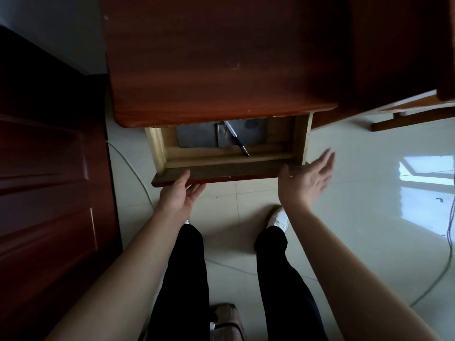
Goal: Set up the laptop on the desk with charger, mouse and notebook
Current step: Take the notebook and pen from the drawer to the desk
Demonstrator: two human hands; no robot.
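Barely starting: left hand point(181, 193) is pinching the open drawer point(221, 172) front, right hand point(307, 179) is hovering spread, desk point(221, 70) is showing no kit yet.

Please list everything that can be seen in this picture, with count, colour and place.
desk: one, red-brown wood, top centre
drawer: one, pale wood inside, open under the desk edge
flat item: one, grey, in the drawer
pen: one, dark, across the flat item
door: one, dark brown, left
cables: at least two, on the pale floor
bag: one, beige, bottom centre
legs: two, black trousers, white shoes
left hand: holds the drawer front
right hand: open, beside the drawer's right corner
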